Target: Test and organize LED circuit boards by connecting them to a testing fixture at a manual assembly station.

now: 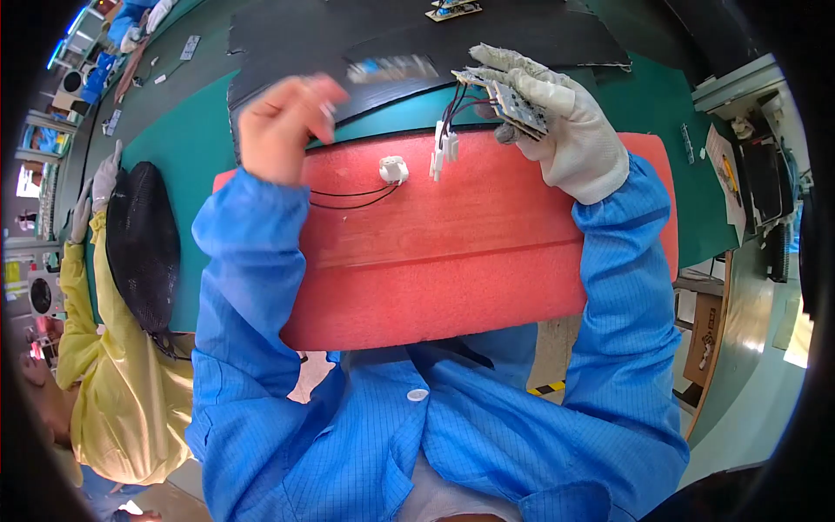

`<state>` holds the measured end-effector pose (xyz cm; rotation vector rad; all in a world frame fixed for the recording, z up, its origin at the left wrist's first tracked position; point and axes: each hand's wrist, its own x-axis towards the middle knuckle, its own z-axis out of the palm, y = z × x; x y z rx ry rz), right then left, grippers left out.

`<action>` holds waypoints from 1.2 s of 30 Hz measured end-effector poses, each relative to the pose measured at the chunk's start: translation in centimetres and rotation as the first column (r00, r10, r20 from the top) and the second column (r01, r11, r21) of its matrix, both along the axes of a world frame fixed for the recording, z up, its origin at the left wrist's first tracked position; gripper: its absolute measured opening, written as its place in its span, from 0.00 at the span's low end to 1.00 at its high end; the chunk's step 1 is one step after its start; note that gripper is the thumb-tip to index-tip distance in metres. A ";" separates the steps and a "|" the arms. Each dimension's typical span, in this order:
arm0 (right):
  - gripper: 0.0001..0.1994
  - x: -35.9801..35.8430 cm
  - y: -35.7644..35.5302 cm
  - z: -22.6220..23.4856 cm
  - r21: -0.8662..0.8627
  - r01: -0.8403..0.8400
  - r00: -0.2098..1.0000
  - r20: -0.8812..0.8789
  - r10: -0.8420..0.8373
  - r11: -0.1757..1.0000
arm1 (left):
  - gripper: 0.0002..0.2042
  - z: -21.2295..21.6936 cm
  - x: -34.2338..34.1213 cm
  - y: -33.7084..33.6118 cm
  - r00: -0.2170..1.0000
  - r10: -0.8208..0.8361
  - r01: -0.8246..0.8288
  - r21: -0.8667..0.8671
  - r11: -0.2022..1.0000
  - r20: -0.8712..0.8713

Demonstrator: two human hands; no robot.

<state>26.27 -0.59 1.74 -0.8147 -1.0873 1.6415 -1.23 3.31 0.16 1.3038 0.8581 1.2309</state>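
My right hand [565, 122], in a white glove, grips a circuit board [520, 106] above the far right part of the red foam pad [435, 300]. Dark wires run from the board down to white plug connectors [444, 148] hanging at its left. My left hand [289, 126] is bare and smeared by motion over the pad's far left, its fingers curled; whether they pinch anything is unclear. Just beyond it, a blurred strip-shaped board [393, 68] shows against the black sheet. A round white connector [394, 170] with two thin black wires lies on the pad.
The black sheet [304, 43] covers the far part of the green table mat [196, 130], with another small board [454, 10] on it. A black mesh bag or cover [143, 252] lies at left beside a co-worker's yellow sleeve [117, 348]. Papers [724, 178] lie at right.
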 end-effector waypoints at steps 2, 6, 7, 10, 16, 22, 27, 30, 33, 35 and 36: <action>0.20 -0.2 -0.3 0.3 0.023 0.034 0.999 0.023 -0.034 0.999 | 0.08 -0.1 -0.7 2.4 0.913 0.327 -0.334 -0.010 0.942 0.245; 0.20 -0.5 -0.3 0.4 0.085 0.060 0.998 0.002 -0.060 0.995 | 0.12 -0.4 0.4 2.3 0.856 0.430 -0.445 -0.012 0.895 0.287; 0.19 -0.6 -0.5 0.4 0.101 0.081 0.997 -0.011 -0.080 0.992 | 0.12 -0.8 0.7 1.7 0.950 0.293 -0.300 0.055 0.952 0.110; 0.20 -1.1 -0.5 0.4 0.021 -0.026 0.996 -0.088 0.028 0.999 | 0.13 -0.2 3.3 -2.3 0.948 -0.122 0.146 0.062 0.987 -0.295; 0.19 -1.8 -1.0 1.0 -0.044 0.054 0.992 0.115 -0.048 0.998 | 0.07 -0.2 3.5 -2.8 0.945 -0.257 0.254 -0.044 0.966 -0.204; 0.20 -2.0 -0.7 0.0 0.082 0.020 0.764 0.641 -0.069 0.996 | 0.07 0.5 2.7 -3.3 0.931 -0.264 0.259 -0.053 0.964 -0.253; 0.20 -2.2 -0.9 0.0 0.293 0.104 0.912 0.354 -0.209 0.950 | 0.07 -0.2 3.1 -3.3 0.892 -0.043 0.212 0.331 0.919 -0.451; 0.19 -2.7 -1.4 0.5 0.152 0.173 0.925 0.314 -0.214 0.973 | 0.08 0.1 3.1 -3.4 0.852 -0.065 0.312 0.405 0.859 -0.519; 0.18 -3.1 -1.8 1.0 0.161 0.217 0.918 0.302 -0.257 0.963 | 0.09 -0.2 3.4 -4.0 0.830 -0.158 0.417 0.406 0.813 -0.535; 0.17 -3.2 -2.0 1.3 0.244 0.242 0.879 0.355 -0.318 0.939 | 0.11 -0.2 3.4 -4.5 0.867 -0.257 0.409 0.317 0.855 -0.426; 0.17 -3.3 -2.0 1.5 0.243 0.241 0.880 0.354 -0.318 0.940 | 0.13 -0.1 3.4 -4.7 0.892 -0.338 0.411 0.223 0.884 -0.301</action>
